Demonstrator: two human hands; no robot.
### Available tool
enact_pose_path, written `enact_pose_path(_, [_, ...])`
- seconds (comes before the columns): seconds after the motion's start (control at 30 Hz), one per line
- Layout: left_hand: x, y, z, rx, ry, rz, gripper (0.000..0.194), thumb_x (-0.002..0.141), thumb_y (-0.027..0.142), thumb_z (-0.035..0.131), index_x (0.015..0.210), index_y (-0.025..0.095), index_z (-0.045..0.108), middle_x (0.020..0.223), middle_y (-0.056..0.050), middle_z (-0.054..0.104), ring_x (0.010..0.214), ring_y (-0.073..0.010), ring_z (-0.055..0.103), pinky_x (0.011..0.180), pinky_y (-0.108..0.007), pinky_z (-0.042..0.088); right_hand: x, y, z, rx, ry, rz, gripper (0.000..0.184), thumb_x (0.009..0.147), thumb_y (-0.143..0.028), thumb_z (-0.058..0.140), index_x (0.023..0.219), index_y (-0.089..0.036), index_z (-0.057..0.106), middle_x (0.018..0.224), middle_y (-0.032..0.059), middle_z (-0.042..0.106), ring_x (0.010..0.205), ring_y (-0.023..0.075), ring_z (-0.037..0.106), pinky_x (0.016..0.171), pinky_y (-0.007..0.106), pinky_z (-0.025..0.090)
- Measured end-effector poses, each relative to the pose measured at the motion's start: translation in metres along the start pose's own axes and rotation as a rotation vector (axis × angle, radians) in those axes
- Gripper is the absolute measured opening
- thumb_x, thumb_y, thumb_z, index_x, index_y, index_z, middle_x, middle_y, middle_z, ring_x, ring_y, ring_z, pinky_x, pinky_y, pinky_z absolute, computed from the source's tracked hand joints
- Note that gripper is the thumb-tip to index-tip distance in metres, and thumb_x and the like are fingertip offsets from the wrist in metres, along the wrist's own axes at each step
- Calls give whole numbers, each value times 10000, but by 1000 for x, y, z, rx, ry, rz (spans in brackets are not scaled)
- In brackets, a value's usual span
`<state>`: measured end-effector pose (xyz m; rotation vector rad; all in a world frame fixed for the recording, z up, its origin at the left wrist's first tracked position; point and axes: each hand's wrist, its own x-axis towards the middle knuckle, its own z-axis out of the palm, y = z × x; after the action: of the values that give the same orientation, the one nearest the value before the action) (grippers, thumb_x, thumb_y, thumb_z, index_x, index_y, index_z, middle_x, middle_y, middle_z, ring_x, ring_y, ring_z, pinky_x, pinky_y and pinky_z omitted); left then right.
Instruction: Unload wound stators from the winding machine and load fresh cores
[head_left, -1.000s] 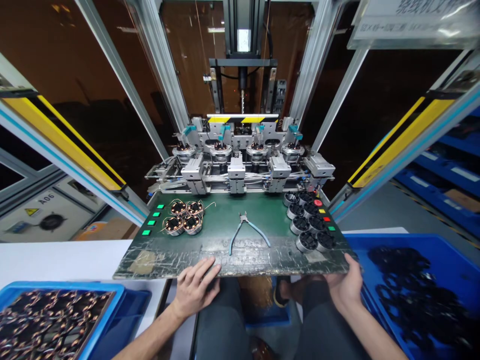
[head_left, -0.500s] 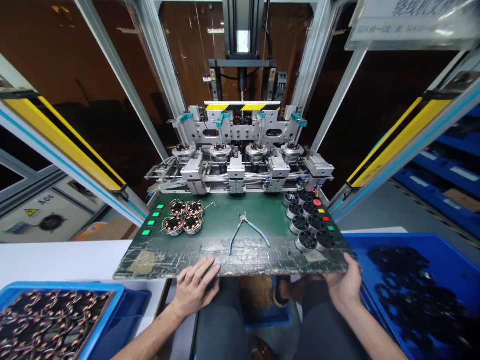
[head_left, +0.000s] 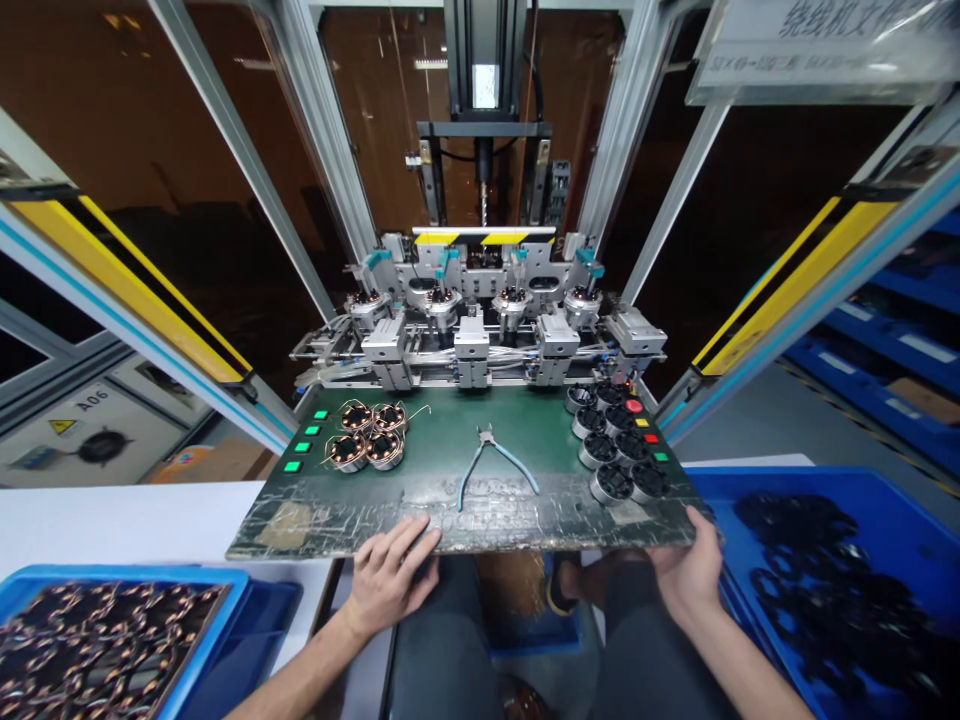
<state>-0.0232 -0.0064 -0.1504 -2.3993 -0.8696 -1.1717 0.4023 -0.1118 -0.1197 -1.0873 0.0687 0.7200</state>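
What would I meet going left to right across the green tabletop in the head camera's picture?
Green buttons → copper coils → pliers → black-topped rings.

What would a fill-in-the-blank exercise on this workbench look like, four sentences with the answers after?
On the board, copper-wound rings sit in a group of ____.
The pliers have handles coloured ____.
The square buttons along the board's left edge glow ____.
The hand nearer the pliers is the ____ one.
Answers: four; blue; green; left.
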Motion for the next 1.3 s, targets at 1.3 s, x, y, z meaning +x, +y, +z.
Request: enact_pose_path(1.3, [-1,0,0,12,-12,1,543,893,360,834,1414,315,689,1307,-30,798,1186,-224,721,996,-423,412,1,1,-1,-2,-8,-16,428,851,-452,721,1210,-224,768,1158,35,805,1033,268,773,950,452,651])
